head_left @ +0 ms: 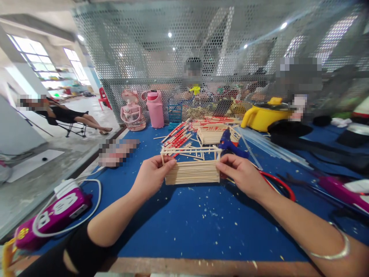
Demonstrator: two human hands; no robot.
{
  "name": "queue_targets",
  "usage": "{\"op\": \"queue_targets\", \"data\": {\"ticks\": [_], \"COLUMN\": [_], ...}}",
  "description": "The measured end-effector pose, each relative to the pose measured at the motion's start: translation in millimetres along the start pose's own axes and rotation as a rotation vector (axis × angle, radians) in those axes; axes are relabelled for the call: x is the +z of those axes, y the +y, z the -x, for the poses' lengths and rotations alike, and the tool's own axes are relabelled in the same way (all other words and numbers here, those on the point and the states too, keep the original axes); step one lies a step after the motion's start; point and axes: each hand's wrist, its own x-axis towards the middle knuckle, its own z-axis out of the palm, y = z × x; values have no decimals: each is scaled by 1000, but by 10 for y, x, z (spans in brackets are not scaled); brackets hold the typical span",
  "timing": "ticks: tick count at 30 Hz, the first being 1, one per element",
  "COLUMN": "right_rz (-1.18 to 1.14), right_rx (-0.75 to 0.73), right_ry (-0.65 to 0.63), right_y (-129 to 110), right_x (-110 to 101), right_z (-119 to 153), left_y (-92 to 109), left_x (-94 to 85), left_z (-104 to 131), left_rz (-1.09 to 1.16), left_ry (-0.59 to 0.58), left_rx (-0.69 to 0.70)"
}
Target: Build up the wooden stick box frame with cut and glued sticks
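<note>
My left grip [151,173] and right grip [245,175] pinch opposite ends of the pale, boxy wooden-stick frame [191,173], nearside left of the blue glue gun [228,144]. Slatted face filled; upper section rails only, open. Loose red-marked wooden sticks [178,139] left of gun, unattached.
</note>
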Motion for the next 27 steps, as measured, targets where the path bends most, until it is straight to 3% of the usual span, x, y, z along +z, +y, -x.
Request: {"op": "queue_targets", "data": {"ticks": [8,13,14,16,19,24,27], "right_rz": [386,725,752,773,799,970,972], "right_rx": [-101,-387,-483,-659,-801,-784,-763], "right_ry": [23,387,370,210,27,139,126], "right_y": [36,-110,-133,-147,-96,8,14], "right_x": [-75,-41,-11,68,194,278,272], "right_z": [-30,148,198,282,330,261,220], "left_y": [-25,-42,-55,-88,-128,-129,-119], "left_x": [-6,89,110,144,165,164,166], "left_z": [12,70,80,96,109,118,122], "left_rz": [-43,-96,-99,-84,-62,-116,-136], "left_ry": [-105,-110,-109,-116,-115,-108,-101], "left_rx": [-26,-25,-16,0,17,36,33]}}
